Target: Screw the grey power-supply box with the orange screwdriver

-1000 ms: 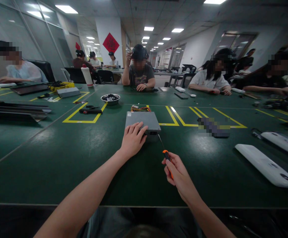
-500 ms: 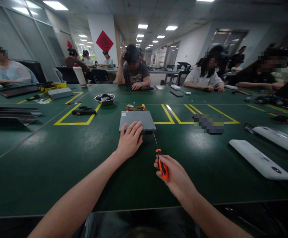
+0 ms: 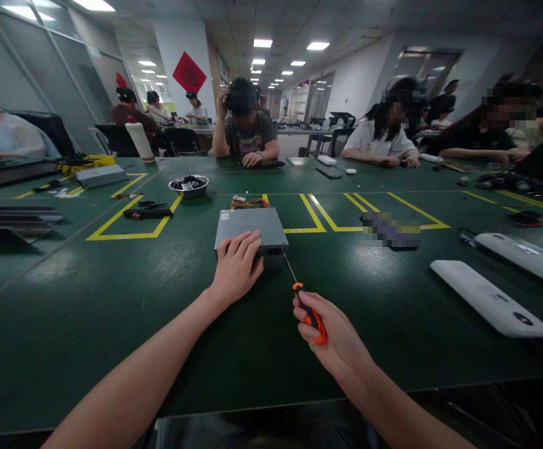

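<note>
A grey metal computer power supply [image 3: 253, 221] lies on the green table, its bundle of coloured cables [image 3: 249, 202] at the far side. My left hand [image 3: 238, 265] holds its near left part, fingers over the top and thumb down by the front face. In my right hand [image 3: 330, 327], closed round the handle, is a screwdriver [image 3: 309, 315] with an orange and black grip. The thin shaft points up and left, its tip at the power supply's near right corner beside the socket. Whether the tip sits in a screw is too small to tell.
Behind the power supply stands a metal bowl [image 3: 188, 185] of small parts. A black tool [image 3: 147, 213] lies inside yellow tape at left, near dark metal panels [image 3: 12, 224]. White devices [image 3: 491, 298] lie at right. Several people sit across the table, and a white bottle [image 3: 139, 140] stands there.
The view has shifted slightly, so most things sit a little further left. My left hand stays on the power supply; the screwdriver's handle leans more to the right, its tip still at the corner.
</note>
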{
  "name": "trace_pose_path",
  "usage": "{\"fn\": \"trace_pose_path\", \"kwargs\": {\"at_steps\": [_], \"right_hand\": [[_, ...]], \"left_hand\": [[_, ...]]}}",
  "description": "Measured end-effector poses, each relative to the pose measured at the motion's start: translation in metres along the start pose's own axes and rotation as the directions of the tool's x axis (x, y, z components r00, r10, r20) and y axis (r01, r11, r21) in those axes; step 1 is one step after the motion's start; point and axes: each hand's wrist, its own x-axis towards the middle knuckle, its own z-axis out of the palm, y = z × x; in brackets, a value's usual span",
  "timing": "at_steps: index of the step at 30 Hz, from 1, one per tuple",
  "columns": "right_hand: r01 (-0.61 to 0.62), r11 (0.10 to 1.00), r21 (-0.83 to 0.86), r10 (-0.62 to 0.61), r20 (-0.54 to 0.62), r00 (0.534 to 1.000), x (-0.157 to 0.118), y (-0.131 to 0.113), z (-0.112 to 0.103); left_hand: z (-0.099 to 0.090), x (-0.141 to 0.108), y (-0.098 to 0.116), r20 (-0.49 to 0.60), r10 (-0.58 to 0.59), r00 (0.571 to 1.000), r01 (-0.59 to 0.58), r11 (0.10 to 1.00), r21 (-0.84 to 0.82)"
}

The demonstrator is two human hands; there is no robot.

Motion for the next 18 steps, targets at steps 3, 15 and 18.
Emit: {"fn": "trace_pose_path", "kwargs": {"at_steps": [3,15,18], "right_hand": [[-0.102,0.995,0.023,0.102,-0.008,0.995,0.000,-0.001,0.003],[0.138,0.959,-0.247,-0.145,-0.009,0.989,-0.009,-0.007,0.006],[0.161,0.952,-0.259,-0.174,-0.029,0.984,-0.011,-0.006,0.005]], "left_hand": [[-0.001,0.000,0.000,-0.002,0.002,1.000,-0.002,1.000,0.001],[-0.002,-0.002,-0.004,-0.009,0.032,0.999,-0.032,0.999,0.032],[-0.004,-0.004,0.006,-0.016,0.175,0.984,-0.173,0.980,0.102]]}}
